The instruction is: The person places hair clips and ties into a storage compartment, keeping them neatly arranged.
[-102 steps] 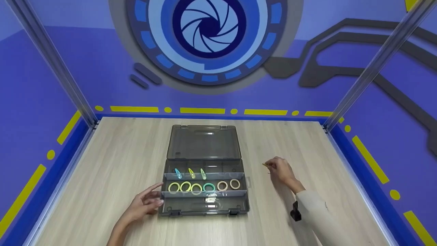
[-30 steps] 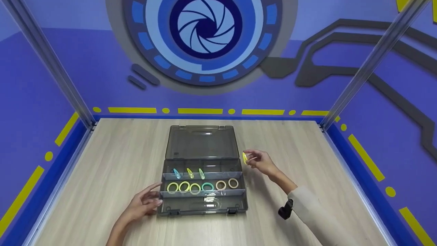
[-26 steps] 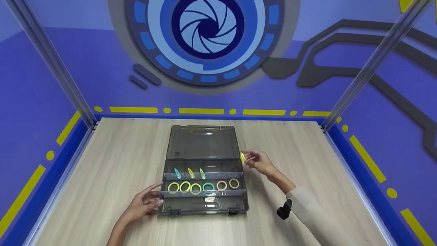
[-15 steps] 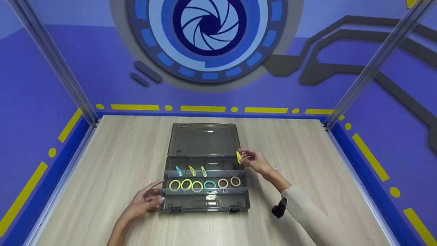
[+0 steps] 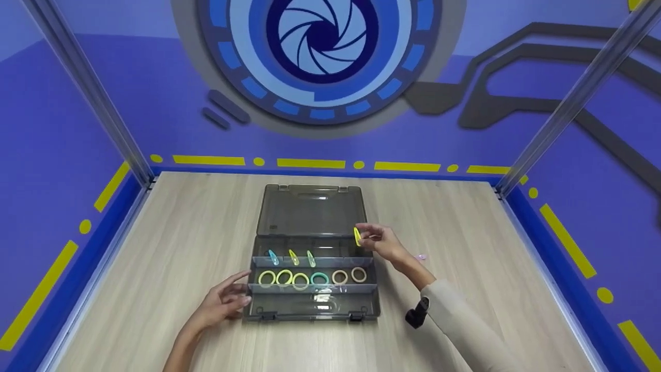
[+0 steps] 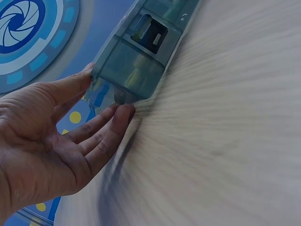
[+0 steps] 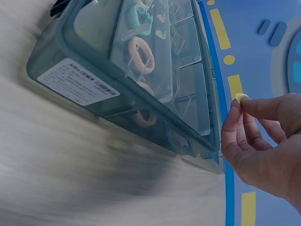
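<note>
A smoky plastic storage box [image 5: 313, 315] lies on the table with its lid [image 5: 310, 209] folded back. My left hand [image 5: 219, 305] touches its left side, fingertips against the corner in the left wrist view. Above the right end of the back row, my right hand [image 5: 384, 243] pinches a yellow snap hair clip [image 5: 357, 236] between thumb and fingers. That back row holds a blue clip [image 5: 273, 257], a yellow clip [image 5: 294, 257] and a pale green clip [image 5: 311, 258]. Several ring-shaped hair ties, including a teal one [image 5: 319, 279], fill the middle row.
A small pink item [image 5: 421, 257] lies on the wooden table [image 5: 465, 227], right of the box, close to my right forearm. The front row [image 5: 289, 299] of the box shows only reflections. Blue walls and metal posts enclose the table. A label [image 7: 77, 82] marks the box's side.
My right hand has carried the yellow clip leftward from the table to the box's back right. The pink item has come into view. My left hand has stayed at the box.
</note>
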`<action>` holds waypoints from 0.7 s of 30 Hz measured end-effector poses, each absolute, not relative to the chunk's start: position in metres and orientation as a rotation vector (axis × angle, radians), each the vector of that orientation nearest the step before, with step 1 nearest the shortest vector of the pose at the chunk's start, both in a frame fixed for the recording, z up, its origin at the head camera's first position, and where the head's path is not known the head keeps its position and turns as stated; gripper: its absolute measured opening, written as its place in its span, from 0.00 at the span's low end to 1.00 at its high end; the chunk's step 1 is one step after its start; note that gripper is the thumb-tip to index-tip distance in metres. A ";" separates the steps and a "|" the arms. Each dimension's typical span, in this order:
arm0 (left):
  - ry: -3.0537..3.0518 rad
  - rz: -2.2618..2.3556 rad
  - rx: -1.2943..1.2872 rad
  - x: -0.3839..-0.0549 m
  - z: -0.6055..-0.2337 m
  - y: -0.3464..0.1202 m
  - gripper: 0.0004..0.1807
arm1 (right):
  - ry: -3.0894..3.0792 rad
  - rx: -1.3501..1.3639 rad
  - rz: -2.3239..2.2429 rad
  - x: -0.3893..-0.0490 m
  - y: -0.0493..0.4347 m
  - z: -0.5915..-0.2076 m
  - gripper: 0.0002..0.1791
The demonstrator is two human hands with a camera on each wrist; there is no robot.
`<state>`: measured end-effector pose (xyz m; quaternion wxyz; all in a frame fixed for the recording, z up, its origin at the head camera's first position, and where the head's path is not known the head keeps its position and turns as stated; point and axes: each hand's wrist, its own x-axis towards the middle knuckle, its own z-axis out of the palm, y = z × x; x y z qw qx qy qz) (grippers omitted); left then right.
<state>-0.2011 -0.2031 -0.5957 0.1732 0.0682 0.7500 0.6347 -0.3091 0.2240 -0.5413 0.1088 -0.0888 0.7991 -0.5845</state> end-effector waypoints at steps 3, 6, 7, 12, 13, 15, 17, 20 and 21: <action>2.126 1.809 0.215 -0.203 -0.595 -0.203 0.40 | 2.354 -0.263 -1.731 -0.312 0.222 -0.541 0.23; 2.124 1.815 0.210 -0.203 -0.594 -0.203 0.40 | 2.344 -0.272 -1.735 -0.314 0.219 -0.542 0.23; 2.121 1.815 0.198 -0.202 -0.593 -0.204 0.40 | 2.339 -0.272 -1.734 -0.315 0.217 -0.542 0.23; 2.111 1.805 0.173 -0.201 -0.595 -0.204 0.40 | 2.321 -0.264 -1.728 -0.316 0.211 -0.544 0.24; 2.112 1.799 0.162 -0.201 -0.595 -0.204 0.40 | 2.317 -0.268 -1.724 -0.317 0.210 -0.546 0.24; 2.118 1.791 0.154 -0.200 -0.596 -0.203 0.40 | 2.322 -0.280 -1.714 -0.317 0.207 -0.548 0.24; 2.130 1.781 0.139 -0.199 -0.596 -0.202 0.40 | 2.320 -0.289 -1.703 -0.317 0.204 -0.549 0.24; 2.131 1.785 0.134 -0.200 -0.596 -0.200 0.40 | 2.323 -0.303 -1.689 -0.320 0.200 -0.549 0.23; 2.133 1.784 0.134 -0.201 -0.596 -0.199 0.40 | 2.317 -0.307 -1.685 -0.321 0.199 -0.548 0.23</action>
